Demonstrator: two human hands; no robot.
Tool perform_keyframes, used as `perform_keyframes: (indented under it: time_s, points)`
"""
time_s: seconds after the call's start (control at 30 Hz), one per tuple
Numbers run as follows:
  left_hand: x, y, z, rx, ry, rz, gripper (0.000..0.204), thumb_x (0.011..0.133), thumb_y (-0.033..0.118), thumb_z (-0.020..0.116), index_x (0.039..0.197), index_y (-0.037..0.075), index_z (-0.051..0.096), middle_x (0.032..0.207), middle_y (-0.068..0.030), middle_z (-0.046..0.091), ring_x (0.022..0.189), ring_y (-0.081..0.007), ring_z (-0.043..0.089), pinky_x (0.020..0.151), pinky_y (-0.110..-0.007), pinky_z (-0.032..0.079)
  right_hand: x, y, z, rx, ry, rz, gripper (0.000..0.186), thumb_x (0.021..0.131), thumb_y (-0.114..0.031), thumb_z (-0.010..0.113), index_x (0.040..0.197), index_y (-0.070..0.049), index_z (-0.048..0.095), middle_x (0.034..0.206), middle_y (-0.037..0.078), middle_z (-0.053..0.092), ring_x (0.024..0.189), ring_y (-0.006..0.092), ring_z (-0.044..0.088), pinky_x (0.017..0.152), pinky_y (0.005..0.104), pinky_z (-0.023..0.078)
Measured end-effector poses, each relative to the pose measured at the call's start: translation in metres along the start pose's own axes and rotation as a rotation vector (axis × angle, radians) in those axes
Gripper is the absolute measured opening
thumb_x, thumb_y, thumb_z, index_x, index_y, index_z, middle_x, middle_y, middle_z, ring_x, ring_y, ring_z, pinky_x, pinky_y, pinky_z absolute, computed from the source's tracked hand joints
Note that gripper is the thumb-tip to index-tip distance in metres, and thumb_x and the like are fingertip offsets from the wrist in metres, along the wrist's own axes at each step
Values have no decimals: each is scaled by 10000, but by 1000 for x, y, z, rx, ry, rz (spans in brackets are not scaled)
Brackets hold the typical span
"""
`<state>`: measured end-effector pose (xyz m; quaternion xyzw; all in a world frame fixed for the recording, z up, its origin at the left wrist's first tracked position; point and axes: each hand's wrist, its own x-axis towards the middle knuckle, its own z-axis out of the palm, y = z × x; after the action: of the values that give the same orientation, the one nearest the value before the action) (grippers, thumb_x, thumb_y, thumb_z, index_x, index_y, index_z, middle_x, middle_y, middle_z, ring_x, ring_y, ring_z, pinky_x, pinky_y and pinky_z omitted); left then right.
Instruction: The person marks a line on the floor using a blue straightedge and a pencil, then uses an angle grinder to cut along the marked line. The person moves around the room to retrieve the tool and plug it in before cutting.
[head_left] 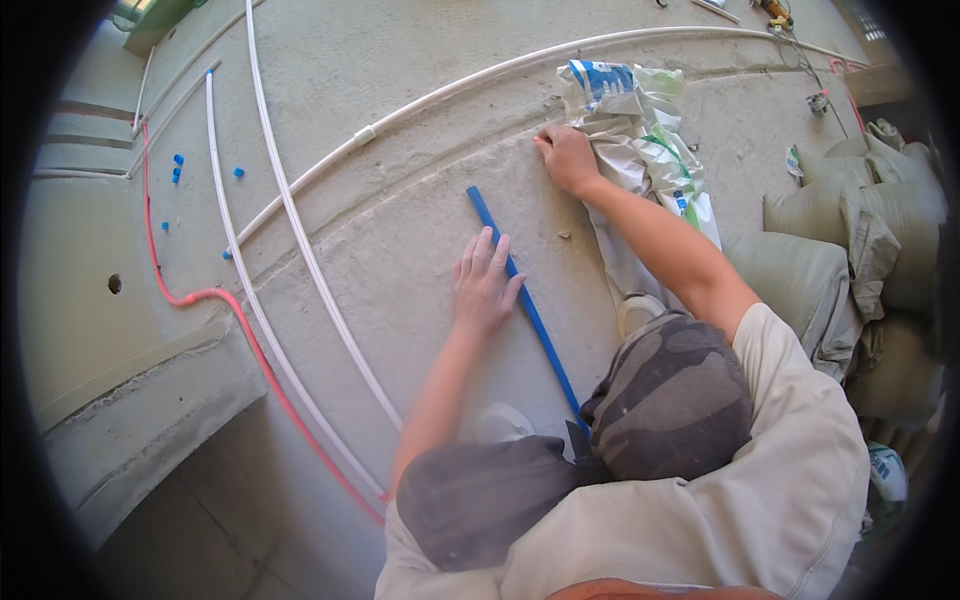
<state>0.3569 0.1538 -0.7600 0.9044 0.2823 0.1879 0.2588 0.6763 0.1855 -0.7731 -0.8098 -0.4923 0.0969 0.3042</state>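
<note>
Blue pipe, just right of left hand.
Touched by that hand, loosely spread; white plastic packaging is placed beside the curled right hand, whose pinch cannot be told.

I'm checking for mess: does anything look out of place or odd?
Mostly minor clutter: the white plastic packaging by the right hand is crumpled, and small blue fittings lie loose and scattered at left. A dark hole at far left stands out against the pale surface around it.
</note>
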Motion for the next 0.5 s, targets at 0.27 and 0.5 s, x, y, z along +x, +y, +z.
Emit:
perform_keyframes:
  time_s: [0.27, 0.5]
  points:
    - [-7, -12, 17, 28, 30, 63, 697, 900, 318, 835, 1520, 105, 601, 1661, -160, 498, 1522, -343, 475, 1204, -509, 338, 12, -8, 2, -116, -16, 127, 213, 978, -290, 749, 1021, -84, 782, 988, 171, 794, 943, 385, 759, 829, 487, 582]
    - [-8, -16, 19, 61, 38, 63, 512, 923, 232, 780, 1410, 104, 684, 1642, -119, 541, 1493, -295, 514, 1185, -519, 355, 20, 3, 8, -167, -7, 88, 260, 988, -344, 727, 1010, -98, 805, 944, 161, 797, 895, 380, 767, 802, 489, 588]
